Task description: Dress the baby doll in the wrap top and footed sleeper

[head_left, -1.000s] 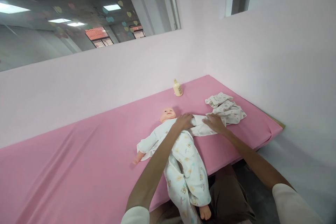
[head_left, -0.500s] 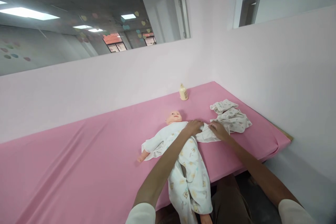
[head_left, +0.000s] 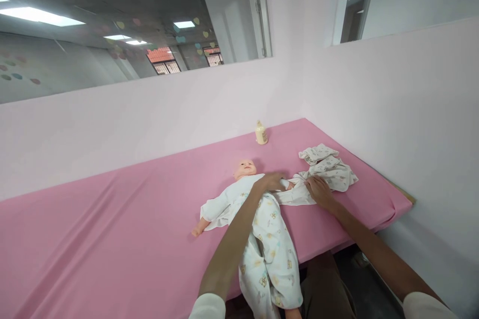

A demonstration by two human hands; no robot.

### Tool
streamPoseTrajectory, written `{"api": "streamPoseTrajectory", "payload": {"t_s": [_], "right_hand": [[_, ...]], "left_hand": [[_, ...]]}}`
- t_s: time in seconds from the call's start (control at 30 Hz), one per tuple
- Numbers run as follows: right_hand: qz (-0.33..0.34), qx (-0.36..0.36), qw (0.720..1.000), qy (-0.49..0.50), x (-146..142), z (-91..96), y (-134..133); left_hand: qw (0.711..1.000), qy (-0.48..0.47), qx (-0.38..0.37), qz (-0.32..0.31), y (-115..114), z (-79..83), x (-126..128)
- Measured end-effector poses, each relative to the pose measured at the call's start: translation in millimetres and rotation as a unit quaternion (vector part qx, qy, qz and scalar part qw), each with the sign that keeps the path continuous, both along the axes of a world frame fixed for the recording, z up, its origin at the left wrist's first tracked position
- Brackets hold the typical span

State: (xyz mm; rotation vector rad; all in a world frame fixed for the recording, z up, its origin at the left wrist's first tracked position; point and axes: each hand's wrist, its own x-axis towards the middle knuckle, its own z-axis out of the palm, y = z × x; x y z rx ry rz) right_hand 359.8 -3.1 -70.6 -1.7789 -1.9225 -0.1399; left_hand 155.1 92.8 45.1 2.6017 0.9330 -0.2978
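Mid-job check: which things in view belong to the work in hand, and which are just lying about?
Seemingly in the work:
- left hand, over the doll's arm
- doll, on its back
- right hand, at the white cloth

Seemingly lying about:
- bottle, upright near the wall
- patterned cloth, heaped beside the right hand; any join to the white cloth is unclear

Two hands (head_left: pixel 274 181) (head_left: pixel 320 192), one doll (head_left: pixel 236 192), one bottle (head_left: pixel 261 135), one cloth heap (head_left: pixel 332 170), one table (head_left: pixel 157 219)

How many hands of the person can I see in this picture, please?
2. The left hand is over the doll's arm; the right hand is at the white cloth, beside the patterned cloth. Some fingers are hidden.
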Motion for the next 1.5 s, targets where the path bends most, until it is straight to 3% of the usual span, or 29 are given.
{"api": "streamPoseTrajectory", "payload": {"t_s": [0.27,0.4,0.53,0.67,0.83,0.93,1.0,1.1,1.17,1.5], "right_hand": [[-0.009,0.0,1.0,0.01,-1,-2.7,3],[0.009,0.002,1.0,0.025,2,-1.7,1],[0.049,-0.012,0.996,0.077,10,-1.1,-2],[0.055,-0.029,0.993,0.097,16,-0.9,-3],[0.044,-0.027,0.994,0.095,9,2.6,-5],[0.032,-0.013,0.987,0.157,1,5.9,-3],[0.025,-0.017,0.968,0.249,-4,8.0,1],[0.031,-0.036,0.915,0.401,-11,10.4,11],[0.035,-0.031,0.896,0.441,-17,11.7,17],[-0.012,-0.003,0.908,0.418,-40,16.8,23]], "left_hand": [[0.995,0.011,0.093,-0.043,-14,-6.7,12],[0.999,-0.009,0.028,-0.035,-8,3.0,6],[0.997,-0.035,-0.068,0.027,2,14.0,-6],[0.99,-0.085,-0.098,0.054,8,19.3,-13],[0.987,-0.14,-0.065,0.046,6,11.3,-9],[0.988,-0.14,-0.031,0.051,2,6.5,-2],[0.991,-0.125,0.001,0.048,0,4.1,1],[0.993,-0.106,0.032,0.044,-1,-0.9,4],[0.993,-0.103,0.038,0.045,-1,-5.4,6],[0.994,-0.085,0.06,0.044,-5,-15.6,12]]}}
